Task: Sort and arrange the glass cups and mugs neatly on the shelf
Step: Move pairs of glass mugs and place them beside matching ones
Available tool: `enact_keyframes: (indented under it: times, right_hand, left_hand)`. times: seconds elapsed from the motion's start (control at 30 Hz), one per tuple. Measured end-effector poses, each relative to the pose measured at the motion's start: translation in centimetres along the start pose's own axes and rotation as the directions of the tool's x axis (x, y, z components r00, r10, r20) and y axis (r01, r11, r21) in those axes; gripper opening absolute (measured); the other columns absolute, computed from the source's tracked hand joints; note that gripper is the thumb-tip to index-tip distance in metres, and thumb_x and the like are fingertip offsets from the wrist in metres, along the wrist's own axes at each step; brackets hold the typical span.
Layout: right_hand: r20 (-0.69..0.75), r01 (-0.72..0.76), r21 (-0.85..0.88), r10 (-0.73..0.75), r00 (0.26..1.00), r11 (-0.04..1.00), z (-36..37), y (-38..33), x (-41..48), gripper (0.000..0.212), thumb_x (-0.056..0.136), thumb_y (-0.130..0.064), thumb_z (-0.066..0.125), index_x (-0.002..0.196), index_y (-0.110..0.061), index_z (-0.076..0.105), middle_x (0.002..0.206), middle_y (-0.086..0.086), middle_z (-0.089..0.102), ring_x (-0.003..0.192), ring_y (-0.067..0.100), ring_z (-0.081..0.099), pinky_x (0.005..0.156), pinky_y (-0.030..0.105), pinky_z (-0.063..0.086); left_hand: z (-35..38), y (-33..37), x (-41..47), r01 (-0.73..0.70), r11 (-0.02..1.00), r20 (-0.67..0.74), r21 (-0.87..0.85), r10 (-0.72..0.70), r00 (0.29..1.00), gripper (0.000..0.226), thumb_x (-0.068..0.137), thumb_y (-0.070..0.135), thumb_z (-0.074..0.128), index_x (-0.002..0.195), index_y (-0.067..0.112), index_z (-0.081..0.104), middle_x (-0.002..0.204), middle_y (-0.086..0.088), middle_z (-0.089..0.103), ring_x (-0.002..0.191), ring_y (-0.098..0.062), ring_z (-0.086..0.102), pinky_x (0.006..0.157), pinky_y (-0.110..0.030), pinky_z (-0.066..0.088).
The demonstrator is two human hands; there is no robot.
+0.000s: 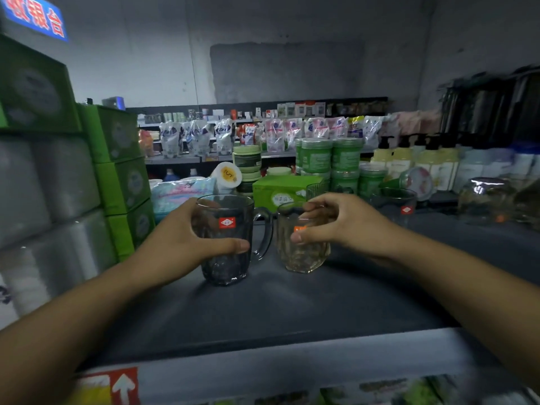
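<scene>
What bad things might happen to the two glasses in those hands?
1. The left hand grips the dark glass mug, and its handle points at the clear cup close beside it. Pushed together, glass could knock glass and chip.
2. The right hand holds the clear cup high up, near its rim, so it might tip or slip.
3. Another glass stands just behind; a reach back could bump it.
</scene>
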State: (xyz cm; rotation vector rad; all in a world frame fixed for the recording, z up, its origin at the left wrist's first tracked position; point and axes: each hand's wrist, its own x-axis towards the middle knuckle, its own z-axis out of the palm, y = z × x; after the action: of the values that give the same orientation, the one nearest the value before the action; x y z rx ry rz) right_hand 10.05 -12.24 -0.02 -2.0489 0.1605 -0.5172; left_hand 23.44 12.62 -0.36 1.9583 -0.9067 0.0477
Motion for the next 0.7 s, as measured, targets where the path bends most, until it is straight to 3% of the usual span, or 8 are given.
enact_keyframes:
  times: [0.13,0.27,0.43,0.53,0.6,0.7]
  right_hand:
    - [-0.053,-0.011,-0.003,0.011,0.999,1.0,-3.6,-0.3,-2.3,0.083,0.038,-0.049,0.09,0.112,-0.018,0.071,0.1,-0.007,0.079,0.099,0.007,0.073,0.092,0.027,0.056]
    - [-0.065,0.01,0.048,-0.006,0.998,0.999,-9.3,0.1,-5.6,0.078,0.041,-0.047,0.09,0.111,-0.019,0.071,0.102,-0.006,0.079,0.1,0.01,0.074,0.096,0.036,0.057]
    - [-0.146,0.039,0.034,-0.034,0.989,0.999,-18.1,2.0,-9.4,0.074,0.043,-0.042,0.088,0.11,-0.015,0.072,0.101,-0.001,0.079,0.098,0.013,0.074,0.089,0.033,0.059]
    - [-0.152,0.031,0.061,-0.021,0.988,0.998,-23.6,4.1,-11.3,0.058,0.055,-0.029,0.09,0.108,-0.011,0.073,0.1,0.005,0.078,0.087,0.008,0.075,0.07,0.022,0.06]
    - [-0.155,0.03,0.005,-0.029,0.987,1.0,-26.8,5.7,-12.3,0.04,0.063,-0.023,0.09,0.099,-0.018,0.074,0.091,-0.003,0.079,0.081,0.002,0.074,0.062,0.012,0.053]
    - [-0.218,-0.001,-0.086,-0.018,0.976,0.996,-31.0,8.5,-13.3,0.035,0.066,-0.027,0.093,0.094,-0.024,0.072,0.086,-0.01,0.078,0.082,0.001,0.072,0.069,0.015,0.056]
  left_hand:
    - [0.9,3.0,-0.4,-0.038,0.998,0.038,-0.05,0.04,0.998,0.083,0.047,0.057,0.096,0.118,0.026,0.066,0.103,0.009,0.079,0.096,-0.008,0.075,0.089,-0.035,0.058]
    - [4.6,7.9,-1.3,-0.08,0.995,-0.022,-0.063,0.079,0.997,0.08,0.044,0.063,0.091,0.114,0.032,0.067,0.1,0.02,0.077,0.091,0.002,0.073,0.081,-0.025,0.055]
    - [12.2,13.6,-2.0,-0.064,0.994,-0.053,-0.085,0.059,0.997,0.079,0.047,0.057,0.093,0.117,0.031,0.066,0.1,0.02,0.077,0.091,0.003,0.072,0.082,-0.022,0.054]
    - [17.6,16.9,-2.2,-0.06,0.988,-0.081,-0.139,0.049,0.996,0.072,0.05,0.048,0.09,0.115,0.029,0.067,0.095,0.02,0.077,0.086,0.005,0.072,0.07,-0.012,0.052]
    - [21.2,18.7,-2.1,-0.061,0.981,-0.092,-0.183,0.045,0.995,0.068,0.05,0.044,0.09,0.112,0.028,0.068,0.094,0.018,0.078,0.085,0.002,0.073,0.065,-0.011,0.054]
    - [25.8,21.0,-2.0,-0.048,0.978,-0.113,-0.201,0.025,0.993,0.068,0.048,0.048,0.09,0.109,0.029,0.067,0.091,0.019,0.077,0.082,0.002,0.072,0.065,-0.014,0.054]
